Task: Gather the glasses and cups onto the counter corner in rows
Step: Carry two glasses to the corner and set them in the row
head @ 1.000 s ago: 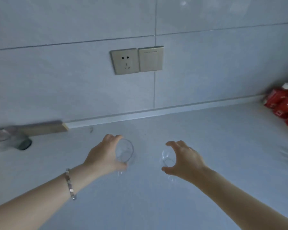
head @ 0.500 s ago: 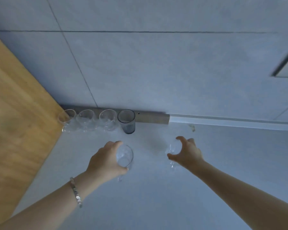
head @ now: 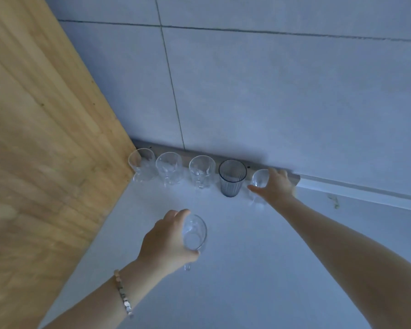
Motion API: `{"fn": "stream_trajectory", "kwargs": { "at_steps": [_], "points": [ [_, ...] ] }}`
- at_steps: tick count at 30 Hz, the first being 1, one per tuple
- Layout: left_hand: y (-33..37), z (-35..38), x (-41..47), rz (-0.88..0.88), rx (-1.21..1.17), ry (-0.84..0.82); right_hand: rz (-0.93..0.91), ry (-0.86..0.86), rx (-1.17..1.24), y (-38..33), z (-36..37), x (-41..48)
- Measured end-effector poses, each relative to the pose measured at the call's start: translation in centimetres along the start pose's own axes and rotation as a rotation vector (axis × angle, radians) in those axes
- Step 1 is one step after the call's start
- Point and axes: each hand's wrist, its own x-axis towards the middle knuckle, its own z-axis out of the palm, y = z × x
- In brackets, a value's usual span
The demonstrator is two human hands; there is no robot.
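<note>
Two hands work over a pale worktop (head: 259,269), each closed round a clear glass. Nearest, the left hand (head: 166,241), with a bracelet (head: 124,293) on its wrist, wraps its fingers and thumb round the side of a glass (head: 194,233). That glass tilts, its mouth turned up and toward the camera and its long axis leaning away from vertical; whether its base touches the worktop I cannot tell. It sits well short of the row at the wall.

Farther off, the right hand (head: 277,186) reaches across with the arm stretched out and grips a second glass (head: 259,184) from the right side, thumb in front and fingers over the far rim. This glass stands about upright, mouth up, at the right end of the row and just beside a dark ribbed tumbler (head: 231,178).

Along the foot of the tiled wall (head: 271,91) the row runs left to right: three clear glasses (head: 169,168) standing upright with mouths up, close together, then the tumbler, also upright. The leftmost one stands in the corner against a wooden panel (head: 45,127) that bounds the worktop on the left. A grey strip (head: 297,180) runs behind the row where worktop meets wall.
</note>
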Motion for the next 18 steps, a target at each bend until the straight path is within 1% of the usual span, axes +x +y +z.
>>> {"fn": "stream_trajectory", "kwargs": {
  "at_steps": [3,5,8,11,15,18],
  "points": [
    [0.3,0.1,-0.6,-0.02,0.001,0.01,-0.007,-0.017,0.087,0.3,-0.2,-0.5],
    [0.7,0.3,-1.3,-0.043,-0.003,0.018,-0.036,-0.052,0.092,1.3,-0.5,-1.6],
    [1.3,0.6,-2.7,-0.091,-0.005,0.034,-0.089,-0.165,-0.109,3.4,-1.1,-3.6],
    [1.4,0.9,-4.2,-0.126,0.014,0.025,-0.189,-0.297,-0.29,5.2,-1.6,-5.9],
    [0.2,0.2,-5.9,-0.189,0.004,0.011,-0.298,-0.355,-0.329,5.3,-1.1,-8.8],
    [-2.1,-1.6,-6.1,-0.225,-0.013,0.034,-0.331,-0.42,-0.329,3.8,-0.2,-10.6]
  ]
}}
